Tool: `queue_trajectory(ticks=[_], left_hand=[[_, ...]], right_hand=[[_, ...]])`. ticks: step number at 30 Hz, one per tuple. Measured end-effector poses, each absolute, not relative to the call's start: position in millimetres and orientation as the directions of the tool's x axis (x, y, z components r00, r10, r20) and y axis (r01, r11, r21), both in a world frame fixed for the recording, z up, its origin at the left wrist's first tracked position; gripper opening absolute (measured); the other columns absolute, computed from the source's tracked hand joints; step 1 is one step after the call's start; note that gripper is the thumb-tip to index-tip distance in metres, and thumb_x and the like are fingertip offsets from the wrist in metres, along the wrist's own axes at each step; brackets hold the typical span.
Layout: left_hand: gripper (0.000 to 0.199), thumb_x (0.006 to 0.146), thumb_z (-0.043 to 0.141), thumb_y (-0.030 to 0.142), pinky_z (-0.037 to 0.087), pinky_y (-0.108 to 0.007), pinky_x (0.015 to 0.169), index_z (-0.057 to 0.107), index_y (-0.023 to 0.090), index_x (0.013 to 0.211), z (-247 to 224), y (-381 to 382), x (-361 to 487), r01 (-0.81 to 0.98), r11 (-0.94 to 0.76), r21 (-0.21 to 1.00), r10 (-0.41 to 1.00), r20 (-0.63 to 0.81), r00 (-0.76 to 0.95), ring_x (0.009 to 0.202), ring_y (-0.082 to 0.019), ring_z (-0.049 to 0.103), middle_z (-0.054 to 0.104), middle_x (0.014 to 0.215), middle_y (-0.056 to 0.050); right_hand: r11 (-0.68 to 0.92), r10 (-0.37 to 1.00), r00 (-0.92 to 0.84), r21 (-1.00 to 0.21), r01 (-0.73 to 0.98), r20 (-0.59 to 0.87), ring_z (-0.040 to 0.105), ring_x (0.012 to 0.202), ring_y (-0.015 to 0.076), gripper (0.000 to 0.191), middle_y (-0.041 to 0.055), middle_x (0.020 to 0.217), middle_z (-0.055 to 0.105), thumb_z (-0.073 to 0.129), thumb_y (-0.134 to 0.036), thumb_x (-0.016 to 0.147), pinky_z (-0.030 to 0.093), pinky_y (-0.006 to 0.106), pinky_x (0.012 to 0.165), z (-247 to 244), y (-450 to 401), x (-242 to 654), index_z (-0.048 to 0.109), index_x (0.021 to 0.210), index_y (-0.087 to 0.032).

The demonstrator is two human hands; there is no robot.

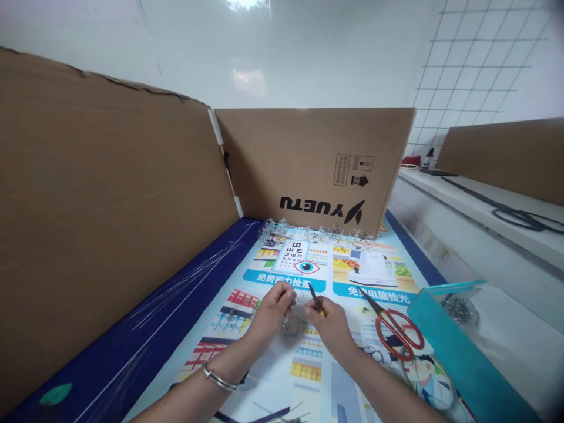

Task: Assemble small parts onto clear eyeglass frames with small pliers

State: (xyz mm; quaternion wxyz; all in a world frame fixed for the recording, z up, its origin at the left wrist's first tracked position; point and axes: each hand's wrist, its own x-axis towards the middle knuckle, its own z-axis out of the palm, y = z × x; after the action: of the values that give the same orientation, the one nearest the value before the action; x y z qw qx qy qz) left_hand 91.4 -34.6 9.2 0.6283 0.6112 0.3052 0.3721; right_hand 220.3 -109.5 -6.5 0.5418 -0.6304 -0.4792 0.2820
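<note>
My left hand [274, 311] is pinched closed on a thin wire piece, too fine to make out well. My right hand [331, 326] grips a slim tool with a yellow handle and dark shaft [316, 299], its tip close to my left fingertips. Below the hands, a small bent wire [292, 326] lies on a printed eye-clinic poster [282, 264]. Red-handled scissors [398, 333] rest on the poster, to the right of my right hand. A metal bangle [219, 377] circles my left wrist.
Tall cardboard panels [101, 205] stand along the left, and a printed carton sheet [315, 167] stands behind the poster. A teal folder [462, 352] and a bag of small metal parts [460, 310] lie to the right. Clear plastic scraps [308, 232] line the poster's far edge.
</note>
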Motion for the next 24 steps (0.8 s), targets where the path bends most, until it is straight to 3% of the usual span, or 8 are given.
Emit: queue_trajectory(ticks=[5, 11, 18, 24], left_hand=[[0.015, 0.081, 0.047, 0.03, 0.03, -0.018, 0.049, 0.047, 0.017, 0.073, 14, -32, 87, -0.037, -0.102, 0.994, 0.831, 0.106, 0.546, 0.051, -0.007, 0.037, 0.042, 0.063, 0.005], [0.015, 0.081, 0.046, 0.03, 0.03, -0.018, 0.049, 0.048, 0.017, 0.075, 16, -28, 81, -0.008, -0.183, 0.983, 0.801, 0.154, 0.579, 0.053, -0.007, 0.037, 0.044, 0.064, 0.004], [0.018, 0.082, 0.045, 0.033, 0.032, -0.02, 0.052, 0.049, 0.017, 0.075, 14, -25, 79, -0.01, -0.294, 0.956, 0.733, 0.232, 0.64, 0.054, -0.009, 0.037, 0.043, 0.068, 0.002], [0.018, 0.083, 0.044, 0.028, 0.036, -0.025, 0.07, 0.053, 0.017, 0.072, 22, -23, 78, -0.014, -0.523, 0.852, 0.631, 0.399, 0.665, 0.076, -0.015, 0.044, 0.048, 0.079, -0.003]], right_hand=[[0.095, 0.923, 0.227, -0.757, 0.647, 0.31, 0.048, 0.063, 0.0116, 0.011, -0.0017, 0.067, 0.054, 0.052, -0.027, 0.075, 0.036, 0.021, 0.058, -3, -111, 232, 0.057, 0.071, -0.019], [0.148, 0.904, 0.092, -0.508, 0.848, 0.417, 0.051, 0.078, 0.0147, 0.013, 0.0021, 0.079, 0.057, 0.05, -0.016, 0.075, 0.037, 0.024, 0.07, -3, -113, 247, 0.059, 0.083, -0.02], [0.026, 0.932, 0.084, -0.295, 0.955, 0.351, 0.05, 0.081, 0.0152, 0.014, 0.0022, 0.081, 0.058, 0.05, -0.018, 0.075, 0.036, 0.024, 0.074, -5, -116, 243, 0.06, 0.084, -0.022], [-0.032, 0.95, 0.1, -0.229, 0.973, 0.294, 0.05, 0.081, 0.0157, 0.011, 0.0025, 0.08, 0.058, 0.051, -0.021, 0.075, 0.034, 0.025, 0.073, 0, -116, 243, 0.06, 0.08, -0.022]])
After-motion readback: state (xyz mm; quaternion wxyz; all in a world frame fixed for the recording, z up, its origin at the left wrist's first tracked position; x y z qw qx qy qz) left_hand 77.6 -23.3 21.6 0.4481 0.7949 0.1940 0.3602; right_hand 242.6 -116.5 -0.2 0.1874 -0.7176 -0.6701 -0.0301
